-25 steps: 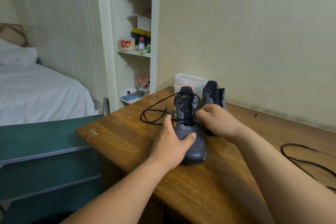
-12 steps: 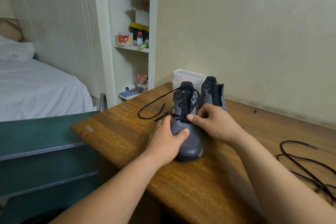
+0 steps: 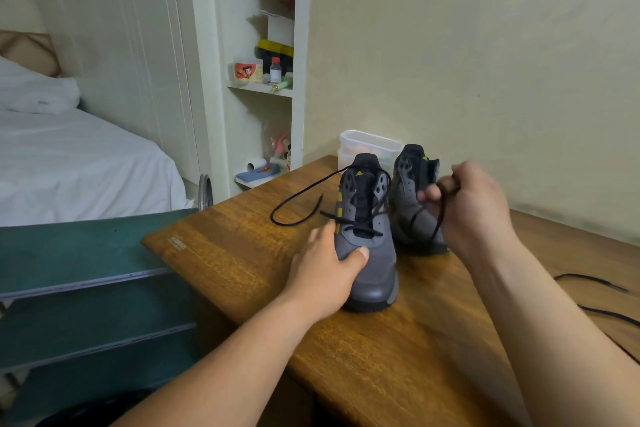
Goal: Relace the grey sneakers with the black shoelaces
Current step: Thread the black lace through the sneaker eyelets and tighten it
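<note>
Right hand (image 3: 474, 204), now lifted off the eyelets, is pinching the black shoelace (image 3: 439, 218) and pulling it through rightward while left hand (image 3: 329, 267) is gripping the front grey sneaker (image 3: 372, 253) on the table (image 3: 242, 253); lower row likely seating, upper eyelets pending.

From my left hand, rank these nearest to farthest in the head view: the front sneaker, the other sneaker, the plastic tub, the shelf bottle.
1. The front sneaker: the left hand grips its toe.
2. The other sneaker: just to the right and behind.
3. The plastic tub: back corner of the table, behind both sneakers.
4. The bottle: up on the shelf, beyond the table.
</note>
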{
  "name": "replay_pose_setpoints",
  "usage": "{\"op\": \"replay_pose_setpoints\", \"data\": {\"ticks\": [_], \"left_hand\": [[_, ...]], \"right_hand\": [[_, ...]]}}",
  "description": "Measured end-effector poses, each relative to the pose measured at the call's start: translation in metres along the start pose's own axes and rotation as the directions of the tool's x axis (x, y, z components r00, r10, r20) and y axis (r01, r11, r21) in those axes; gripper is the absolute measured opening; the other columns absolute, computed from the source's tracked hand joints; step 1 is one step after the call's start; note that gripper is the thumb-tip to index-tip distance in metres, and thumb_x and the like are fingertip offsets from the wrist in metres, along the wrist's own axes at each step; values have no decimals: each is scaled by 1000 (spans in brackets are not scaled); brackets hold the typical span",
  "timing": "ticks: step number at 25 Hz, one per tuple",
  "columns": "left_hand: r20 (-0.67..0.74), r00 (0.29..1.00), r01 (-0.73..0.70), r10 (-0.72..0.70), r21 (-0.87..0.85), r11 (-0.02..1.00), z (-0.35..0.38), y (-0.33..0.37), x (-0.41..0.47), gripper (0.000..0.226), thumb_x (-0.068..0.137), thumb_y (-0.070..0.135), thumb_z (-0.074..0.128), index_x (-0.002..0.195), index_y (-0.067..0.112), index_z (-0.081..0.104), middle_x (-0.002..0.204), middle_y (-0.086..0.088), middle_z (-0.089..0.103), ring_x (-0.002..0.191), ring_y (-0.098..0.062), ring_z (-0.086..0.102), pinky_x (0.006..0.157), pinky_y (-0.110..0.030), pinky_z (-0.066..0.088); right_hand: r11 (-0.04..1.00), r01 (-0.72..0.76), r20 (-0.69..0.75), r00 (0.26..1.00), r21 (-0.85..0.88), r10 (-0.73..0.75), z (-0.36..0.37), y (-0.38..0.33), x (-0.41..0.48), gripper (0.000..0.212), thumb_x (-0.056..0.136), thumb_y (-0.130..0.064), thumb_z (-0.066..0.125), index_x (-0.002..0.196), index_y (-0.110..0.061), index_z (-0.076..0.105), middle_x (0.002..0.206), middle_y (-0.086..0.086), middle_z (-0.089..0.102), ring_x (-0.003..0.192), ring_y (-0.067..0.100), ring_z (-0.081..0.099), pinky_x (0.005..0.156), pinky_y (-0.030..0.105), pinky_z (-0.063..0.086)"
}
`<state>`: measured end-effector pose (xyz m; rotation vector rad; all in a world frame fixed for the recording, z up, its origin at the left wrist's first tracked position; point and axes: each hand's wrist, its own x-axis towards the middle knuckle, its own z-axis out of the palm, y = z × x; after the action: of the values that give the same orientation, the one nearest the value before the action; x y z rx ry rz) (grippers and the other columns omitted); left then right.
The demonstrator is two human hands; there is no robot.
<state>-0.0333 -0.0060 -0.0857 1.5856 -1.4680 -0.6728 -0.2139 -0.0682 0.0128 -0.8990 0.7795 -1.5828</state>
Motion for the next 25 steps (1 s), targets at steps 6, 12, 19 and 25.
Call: {"op": "replay_pose_setpoints", "data": {"ticks": [6,12,19,25], "left_hand": [[-10,1000,22,-22,2,1000,1,1,1,95,76,75,51,161,35,33,153,11,43,140,-19,48,117,-50,42],[-8,1000,30,-30,-11,999,0,1,0,93,79,68,54,162,34,31,155,10,42,141,-20,47,118,-50,42],[-23,1000,21,-20,24,999,-2,3,-2,71,97,52,61,160,34,34,153,10,43,140,-23,47,118,-50,41],[0,1000,28,-28,10,1000,-1,2,-2,82,87,65,56,161,39,31,155,13,40,143,-22,45,117,-52,42]], "right_hand": [[203,415,456,857,-887,239,-9,18,-5,40,95,-51,72,79,-15,65,66,-5,61,58,7,54,58,24,41],[-7,486,455,824,-874,337,1,7,-9,36,98,-50,67,87,-15,63,82,2,65,72,14,58,62,27,41],[-106,489,433,839,-866,329,7,1,-12,51,104,-53,55,73,-13,61,68,-1,54,61,14,50,58,27,34],[762,65,297,940,-644,170,-4,-3,-3,32,99,-22,68,70,-14,56,57,1,43,56,18,39,52,26,35]]}}
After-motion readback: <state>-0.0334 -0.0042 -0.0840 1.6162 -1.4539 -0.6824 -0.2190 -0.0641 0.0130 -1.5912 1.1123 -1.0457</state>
